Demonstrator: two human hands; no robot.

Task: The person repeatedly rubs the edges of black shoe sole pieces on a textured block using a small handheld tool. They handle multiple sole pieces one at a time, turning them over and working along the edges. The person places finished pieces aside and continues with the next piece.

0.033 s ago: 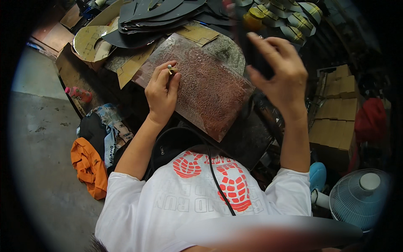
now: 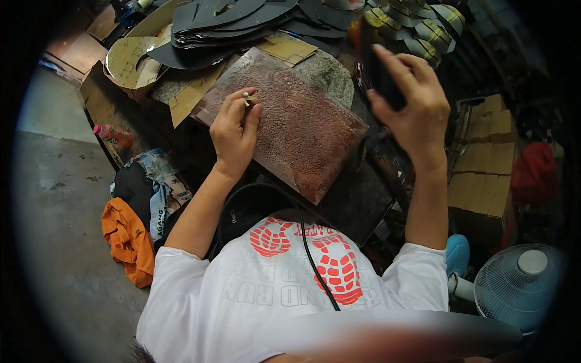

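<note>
My left hand (image 2: 235,133) is closed over the left part of a worn reddish-brown board (image 2: 302,121). Between its thumb and fingers sticks out a small brownish piece with a pale round tip (image 2: 246,97), too small to name. Beyond the board's right edge, my right hand (image 2: 417,100) is raised, gripping a long dark flat object (image 2: 381,75) between thumb and fingers. Motion smears that object, so its kind does not show.
Black curved sheets (image 2: 233,24) lie stacked behind the board, beside yellowish cut pieces (image 2: 130,60). White and gold curved parts (image 2: 423,36) fill the far right. Cardboard boxes (image 2: 481,163) and a fan (image 2: 514,290) stand at right; orange cloth (image 2: 128,242) and a pink bottle (image 2: 115,136) at left.
My right hand has shifted slightly right and toward me with the dark flat object, which now looks more upright. The left hand has barely moved and keeps its pinch.
</note>
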